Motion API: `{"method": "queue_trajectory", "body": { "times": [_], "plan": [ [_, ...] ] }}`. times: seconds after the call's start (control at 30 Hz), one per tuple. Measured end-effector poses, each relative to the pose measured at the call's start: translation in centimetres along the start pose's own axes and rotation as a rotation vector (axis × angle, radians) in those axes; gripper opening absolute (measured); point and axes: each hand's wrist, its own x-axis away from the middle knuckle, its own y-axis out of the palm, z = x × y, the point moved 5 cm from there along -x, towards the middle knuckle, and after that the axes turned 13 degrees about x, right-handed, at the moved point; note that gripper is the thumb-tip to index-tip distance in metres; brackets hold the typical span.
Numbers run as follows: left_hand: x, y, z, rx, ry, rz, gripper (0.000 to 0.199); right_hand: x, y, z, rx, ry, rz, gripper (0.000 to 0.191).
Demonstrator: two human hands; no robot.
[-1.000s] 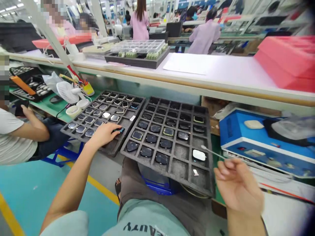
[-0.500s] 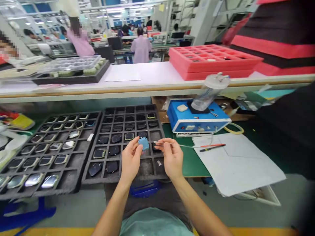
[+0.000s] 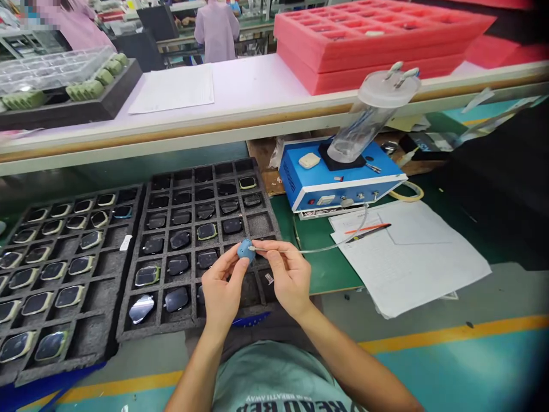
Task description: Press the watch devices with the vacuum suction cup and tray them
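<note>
My left hand [image 3: 223,285] pinches a small blue watch case [image 3: 244,250] between thumb and fingers, above the middle foam tray. A thin clear tube [image 3: 328,250] is held between the thumb and fingers of my right hand [image 3: 292,279]. Its pale tip meets the side of the case; whether it enters a hole there I cannot tell. From my right hand the tube curves to the front of a blue box-shaped machine [image 3: 338,191]. Dark watch bodies, several with pale or green frames, sit in the black foam tray [image 3: 262,220] under my hands.
Left of it, another foam tray [image 3: 88,337] carries more watches. Papers [image 3: 420,263] with an orange pen [image 3: 369,228] lie at right. A tilted clear cylinder [image 3: 364,126] stands on the machine. The raised shelf [image 3: 240,117] bears red foam trays [image 3: 326,63]. People work beyond.
The tube tip, apart from the blue watch case before, now touches it. My hands have come closer together, and the case is turned. The view has tilted down and shifted.
</note>
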Motion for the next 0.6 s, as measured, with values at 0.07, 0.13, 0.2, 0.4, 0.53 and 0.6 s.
{"method": "queue_trajectory", "body": {
  "times": [0.07, 0.13, 0.2, 0.4, 0.53, 0.6],
  "plan": [
    [0.00, 0.03, -0.05, -0.009, -0.001, -0.004, 0.033, -0.01, -0.07, -0.12, 0.004, -0.007, 0.000, 0.016],
    [0.01, 0.06, -0.07, -0.013, -0.002, -0.011, 0.032, 0.01, -0.14, -0.19, 0.000, -0.013, 0.002, 0.016],
    [0.02, 0.09, -0.07, -0.012, -0.004, -0.017, 0.032, 0.02, -0.19, -0.20, -0.004, -0.014, 0.006, 0.015],
    [0.05, 0.22, 0.10, -0.022, -0.001, -0.016, 0.032, -0.03, -0.17, -0.10, -0.014, -0.009, 0.003, 0.014],
    [0.15, 0.26, 0.13, -0.020, -0.003, -0.017, 0.032, 0.00, -0.17, -0.12, -0.015, 0.001, 0.006, 0.015],
    [0.21, 0.22, 0.09, -0.022, -0.004, -0.017, 0.032, 0.04, -0.17, -0.12, -0.015, 0.004, 0.006, 0.015]
  ]
}}
